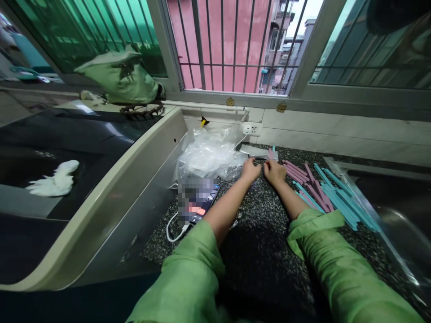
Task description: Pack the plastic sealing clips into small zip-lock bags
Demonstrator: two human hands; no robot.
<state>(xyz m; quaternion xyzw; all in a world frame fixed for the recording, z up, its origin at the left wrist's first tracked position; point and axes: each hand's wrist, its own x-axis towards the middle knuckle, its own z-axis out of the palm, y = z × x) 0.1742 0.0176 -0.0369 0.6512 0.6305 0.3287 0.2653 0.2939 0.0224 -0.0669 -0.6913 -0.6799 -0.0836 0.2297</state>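
Both my hands rest close together on the speckled dark countertop point(262, 211), arms in green sleeves. My left hand point(250, 171) is curled with its fingers closed beside a heap of clear plastic bags point(210, 154). My right hand point(274, 172) is also curled, fingers pinched near a pink strip point(270, 154) and a flat clear packet point(257, 151). What either hand holds is too small to make out. A pile of pink sticks point(303, 177) and teal sticks point(340, 199) lies just right of my right hand.
A phone point(198, 199) on a white cable lies left of my left forearm. A washing machine point(84, 179) with a white cloth point(55, 179) stands at left. A steel sink point(397, 211) sits at right. A wall socket point(252, 128) and barred window are behind.
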